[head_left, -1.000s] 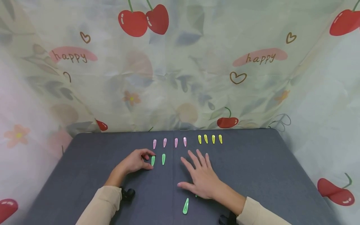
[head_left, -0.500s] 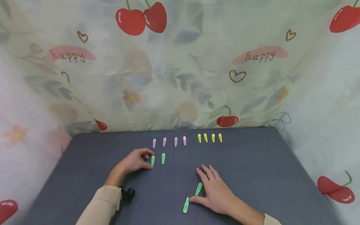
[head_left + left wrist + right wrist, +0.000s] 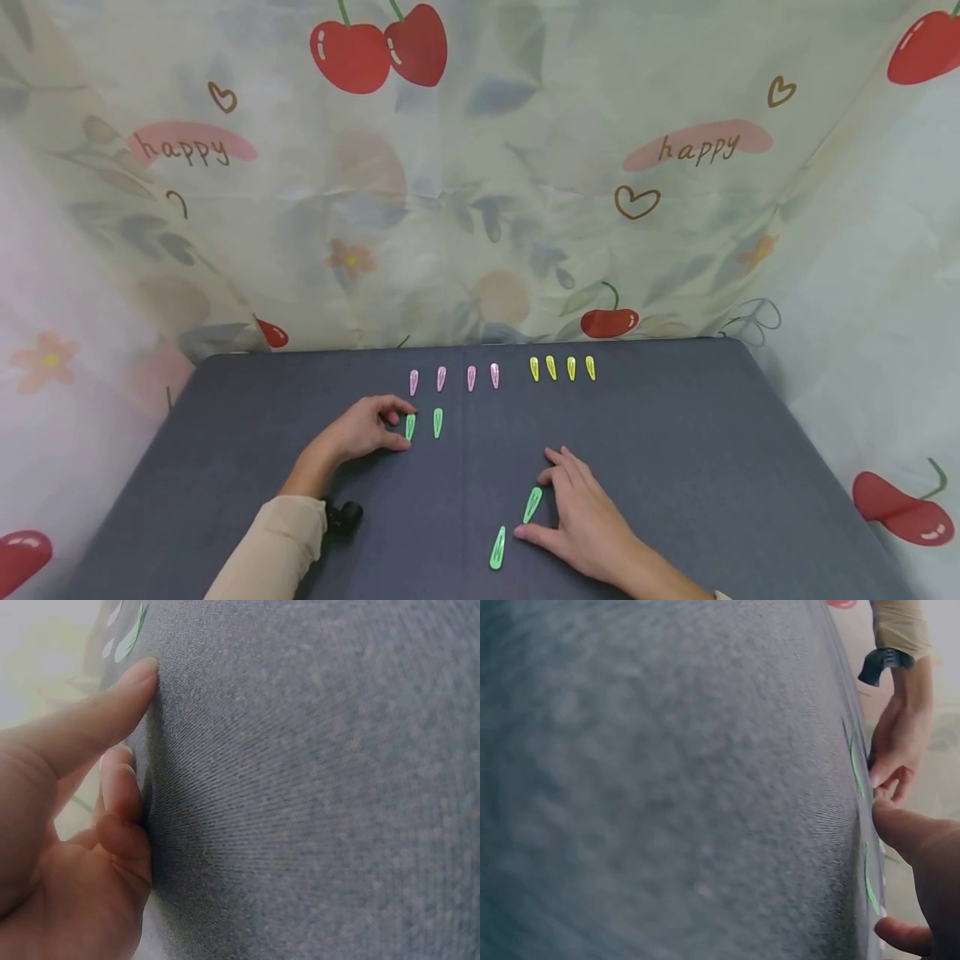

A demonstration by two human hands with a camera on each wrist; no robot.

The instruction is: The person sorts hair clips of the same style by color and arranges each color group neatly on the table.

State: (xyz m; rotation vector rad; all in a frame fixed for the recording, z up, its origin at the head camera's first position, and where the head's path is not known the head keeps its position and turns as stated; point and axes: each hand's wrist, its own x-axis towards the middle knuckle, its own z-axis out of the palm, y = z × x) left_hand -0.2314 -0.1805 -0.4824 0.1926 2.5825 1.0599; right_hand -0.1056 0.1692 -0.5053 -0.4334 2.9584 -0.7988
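In the head view, my left hand (image 3: 367, 429) rests on the dark table, pinching a green hair clip (image 3: 410, 427) end to end between thumb and bent forefinger. A second green hair clip (image 3: 438, 423) lies just right of it. Nearer the front, my right hand (image 3: 585, 525) spreads its thumb and fingers beside a slanted green hair clip (image 3: 532, 505), thumb by its lower end, forefinger by its upper end. Another green hair clip (image 3: 498, 548) lies left of that thumb. In the left wrist view, the left thumb (image 3: 124, 701) reaches over the cloth.
Several pink hair clips (image 3: 471, 378) stand in a row at the back of the dark cloth-covered table (image 3: 675, 467), with several yellow hair clips (image 3: 572, 369) to their right. A printed curtain (image 3: 480, 167) hangs behind the table and along both sides.
My right hand has drawn back toward the front right, uncovering the slanted green hair clip, and its fingers have bent in around it. The left hand keeps its place at its clip.
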